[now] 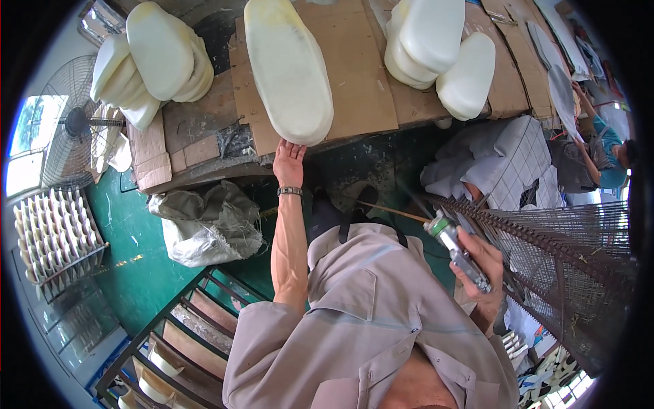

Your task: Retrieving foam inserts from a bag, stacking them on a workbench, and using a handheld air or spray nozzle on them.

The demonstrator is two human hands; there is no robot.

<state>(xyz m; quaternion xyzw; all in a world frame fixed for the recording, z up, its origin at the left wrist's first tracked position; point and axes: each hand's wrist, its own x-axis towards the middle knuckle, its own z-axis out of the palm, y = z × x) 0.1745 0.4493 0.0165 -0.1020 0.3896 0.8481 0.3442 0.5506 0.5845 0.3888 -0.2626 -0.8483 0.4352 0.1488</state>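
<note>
A long, cream-white foam pad (289, 75) with rounded ends lies on cardboard (361, 75) on the workbench, its near end at the bench's front edge. My left hand (289, 161), palm up, has its fingertips at that near end, partly tucked under it. A dark bracelet is on this wrist. Off to the right, above the floor and away from the bench, my right hand (479, 262) is wrapped round a metal spray gun (455, 247) with a green part at one end. A thin brownish hose (392, 211) runs left from the green end.
Stacked cream pads stand at the bench's left (160, 51) and right (426, 41). A wire fan (75, 123), a sack (208, 221) and a slatted rack (184, 334) are on the left. To the right are a wire-mesh rack (558, 252), white bundles (504, 160) and another person (606, 157).
</note>
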